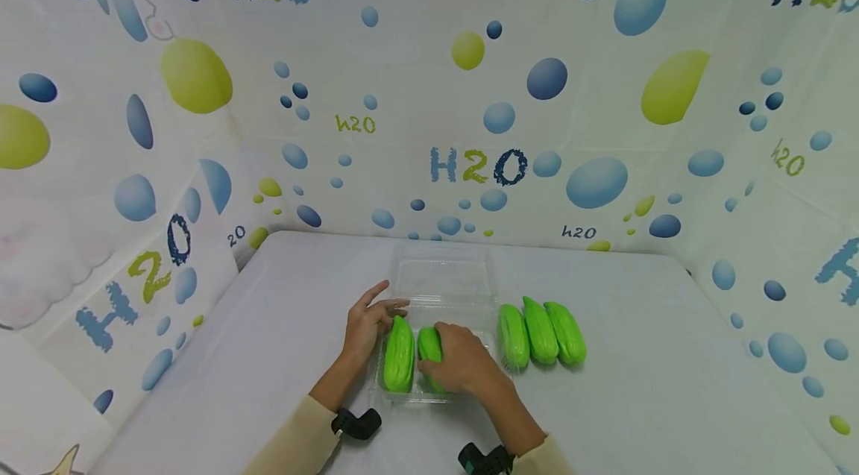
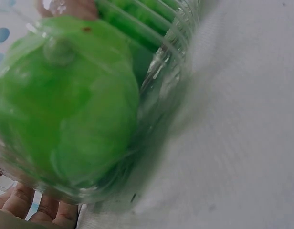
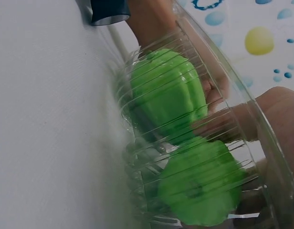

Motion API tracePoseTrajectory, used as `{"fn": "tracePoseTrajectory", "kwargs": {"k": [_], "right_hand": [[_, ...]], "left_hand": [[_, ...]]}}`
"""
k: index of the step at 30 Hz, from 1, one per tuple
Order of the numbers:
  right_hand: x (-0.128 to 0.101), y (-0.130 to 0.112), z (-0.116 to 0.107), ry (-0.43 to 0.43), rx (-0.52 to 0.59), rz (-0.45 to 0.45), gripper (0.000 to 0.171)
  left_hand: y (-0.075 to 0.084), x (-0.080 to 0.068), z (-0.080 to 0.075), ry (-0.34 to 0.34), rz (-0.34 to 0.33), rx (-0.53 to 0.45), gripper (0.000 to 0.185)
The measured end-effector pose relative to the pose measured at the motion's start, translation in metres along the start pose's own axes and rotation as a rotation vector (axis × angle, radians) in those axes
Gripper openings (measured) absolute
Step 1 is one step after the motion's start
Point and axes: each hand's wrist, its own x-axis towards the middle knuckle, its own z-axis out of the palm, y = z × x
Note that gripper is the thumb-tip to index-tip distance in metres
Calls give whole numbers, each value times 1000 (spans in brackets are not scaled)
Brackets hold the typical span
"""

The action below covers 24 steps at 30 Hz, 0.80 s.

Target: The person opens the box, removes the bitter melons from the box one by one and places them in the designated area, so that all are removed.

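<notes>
Right hand [image 1: 463, 365]: fingers curled over second gourd [image 1: 429, 344], seating it in clear tray [image 1: 443, 288].
Left hand [image 1: 367, 322]: fingers straight, steadying tray's edge beside first gourd [image 1: 399, 356].
Waiting: 3 gourds [image 1: 540, 332] beside tray.

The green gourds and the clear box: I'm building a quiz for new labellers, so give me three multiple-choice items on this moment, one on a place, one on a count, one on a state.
1. Where does the clear box stand?
A. On the table, in front of the person
B. On the floor
C. On a shelf

2. How many green gourds lie on the table outside the box?
A. One
B. Three
C. Five

3. What is the right hand doing?
A. Resting flat on the bare table
B. Gripping a gourd inside the box
C. Holding the lid shut

Key:
1 A, the head view shows it on the white table between both arms.
2 B, three gourds lie side by side to the right of the box.
3 B, its fingers curl over the gourd, beside another gourd next to the left hand.
</notes>
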Motion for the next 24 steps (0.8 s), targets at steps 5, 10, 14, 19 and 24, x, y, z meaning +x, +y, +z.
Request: {"fn": "tracePoseTrajectory", "kwargs": {"k": [5, 10, 14, 19, 24], "right_hand": [[0, 1, 2, 30, 11, -9, 26], [1, 3, 6, 36, 9, -1, 22], [1, 4, 8, 32, -9, 10, 26], [3, 6, 11, 34, -8, 19, 31], [3, 8, 13, 23, 3, 16, 42]], "left_hand": [[1, 1, 0, -6, 1, -14, 68], [1, 0, 1, -6, -2, -7, 68], [0, 1, 1, 2, -5, 6, 69], [0, 2, 1, 7, -11, 13, 70], [-1, 2, 0, 3, -13, 10, 70]]}}
